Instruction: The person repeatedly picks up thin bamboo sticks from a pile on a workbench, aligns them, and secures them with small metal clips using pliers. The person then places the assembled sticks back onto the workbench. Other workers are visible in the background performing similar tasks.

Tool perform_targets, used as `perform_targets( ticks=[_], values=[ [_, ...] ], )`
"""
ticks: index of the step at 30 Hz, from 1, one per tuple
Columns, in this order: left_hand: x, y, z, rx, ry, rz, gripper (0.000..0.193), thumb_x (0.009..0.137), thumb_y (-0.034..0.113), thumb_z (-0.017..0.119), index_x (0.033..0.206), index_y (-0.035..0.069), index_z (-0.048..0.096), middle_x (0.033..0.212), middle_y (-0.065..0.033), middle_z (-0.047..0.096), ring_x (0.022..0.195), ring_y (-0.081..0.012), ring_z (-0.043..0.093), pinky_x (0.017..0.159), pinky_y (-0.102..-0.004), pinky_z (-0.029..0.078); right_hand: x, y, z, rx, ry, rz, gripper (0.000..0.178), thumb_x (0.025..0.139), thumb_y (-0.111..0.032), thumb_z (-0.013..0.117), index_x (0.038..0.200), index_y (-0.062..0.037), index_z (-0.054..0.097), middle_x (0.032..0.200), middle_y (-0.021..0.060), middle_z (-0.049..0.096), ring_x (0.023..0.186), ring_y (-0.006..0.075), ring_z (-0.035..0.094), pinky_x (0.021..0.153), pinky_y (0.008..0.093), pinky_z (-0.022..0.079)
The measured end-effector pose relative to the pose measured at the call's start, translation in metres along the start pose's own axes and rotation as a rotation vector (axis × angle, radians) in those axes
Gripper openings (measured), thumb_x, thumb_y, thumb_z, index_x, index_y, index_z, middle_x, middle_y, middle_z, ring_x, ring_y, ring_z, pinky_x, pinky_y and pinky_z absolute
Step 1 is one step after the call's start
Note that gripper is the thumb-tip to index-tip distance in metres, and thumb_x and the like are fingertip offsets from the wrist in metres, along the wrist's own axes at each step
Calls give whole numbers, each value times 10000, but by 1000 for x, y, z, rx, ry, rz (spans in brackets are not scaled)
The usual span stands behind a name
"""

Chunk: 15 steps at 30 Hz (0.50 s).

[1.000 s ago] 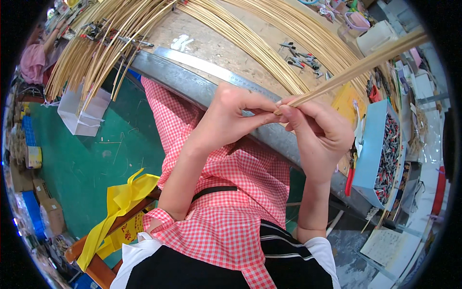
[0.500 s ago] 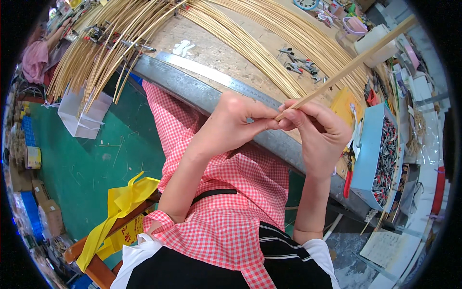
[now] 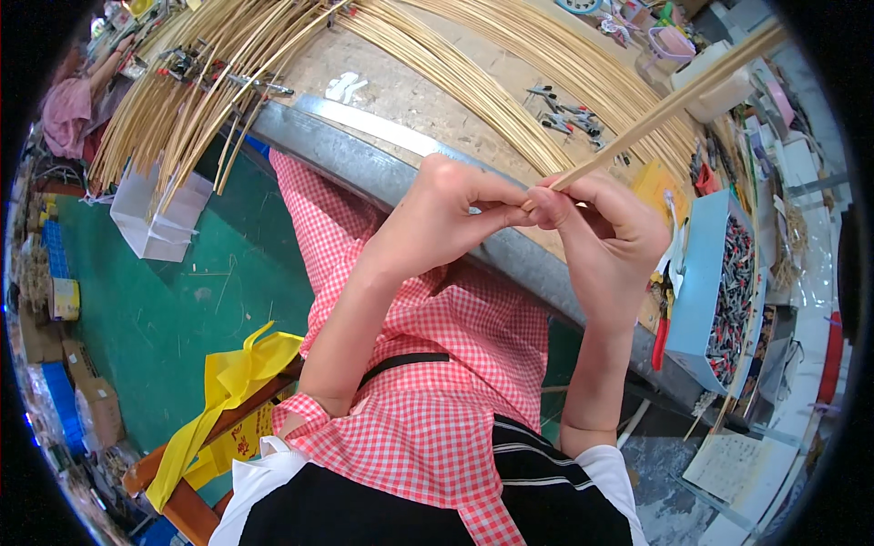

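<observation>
Strips (image 3: pixel 669 107) slant, long axis toward upper right, lower ends in closed fingers (image 3: pixel 501 188) of left hand (image 3: pixel 442 205) and right hand (image 3: pixel 614 232).

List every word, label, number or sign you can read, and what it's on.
Yellow cloth on the chair: red characters; wording not copied here.
Metal ruler: markings too small to read.
Pale sheet, lower right: faint marks, too blurred.
Blue-rimmed dial, upper edge: too blurred.
Yellow-and-white package, far left: too small.
</observation>
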State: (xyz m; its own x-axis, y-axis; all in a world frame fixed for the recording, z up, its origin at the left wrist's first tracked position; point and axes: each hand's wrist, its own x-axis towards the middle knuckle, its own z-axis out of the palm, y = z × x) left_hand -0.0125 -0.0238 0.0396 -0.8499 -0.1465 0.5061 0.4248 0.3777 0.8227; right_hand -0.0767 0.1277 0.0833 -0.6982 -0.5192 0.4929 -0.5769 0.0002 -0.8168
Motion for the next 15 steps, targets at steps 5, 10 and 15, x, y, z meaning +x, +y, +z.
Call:
perform_targets(
  ticks=[5,10,15],
  values=[
    [-6,2,0,63,38,3,74,815,40,679,874,-4,681,708,-127,646,612,-264,613,550,-332,469,4,-4,9,33,121,129,102,832,-32,708,813,53,655,696,48,644,637,69,614,559,206,478],
    [-15,3,11,246,262,10,83,825,0,641,904,-19,655,763,-151,621,597,-264,590,542,-331,453,4,16,26,124,200,259,141,869,-72,688,800,41,640,685,14,625,585,32,539,513,189,414],
    [-25,-9,8,276,311,-43,110,834,-28,617,915,-21,691,718,-126,629,596,-202,587,553,-296,438,-1,33,31,213,100,296,166,905,-129,652,842,24,663,698,10,630,584,27,526,521,191,415]
  ],
)
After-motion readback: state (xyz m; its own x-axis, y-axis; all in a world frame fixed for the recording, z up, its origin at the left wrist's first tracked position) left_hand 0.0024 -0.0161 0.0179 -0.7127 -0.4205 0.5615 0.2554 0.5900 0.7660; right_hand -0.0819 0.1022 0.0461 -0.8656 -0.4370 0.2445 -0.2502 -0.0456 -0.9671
